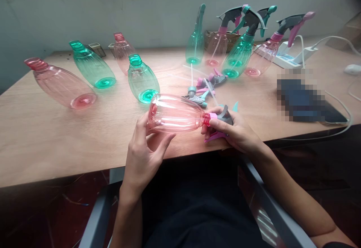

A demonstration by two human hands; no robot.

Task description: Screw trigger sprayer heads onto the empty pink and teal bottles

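Note:
A clear pink bottle (177,113) is held on its side above the table's front edge, base to the left and neck to the right. Around its base end are the fingers of my left hand (146,148), partly hidden behind it, with the thumb off the plastic below. My right hand (237,129) grips a grey-and-pink trigger spray head (222,116) by its pink collar, which sits against the bottle's red neck. I cannot tell how far the collar is threaded on. Just beyond lie loose spray heads (194,96) in pink, teal and grey, with thin tubes.
Open-necked pink (64,86) and green bottles (143,79) stand at the left. Several bottles with spray heads (239,52) stand at the back right, near a white power strip (293,58) with cables. A dark, pixelated device (304,99) lies at the right. The wall (126,15) bounds the back.

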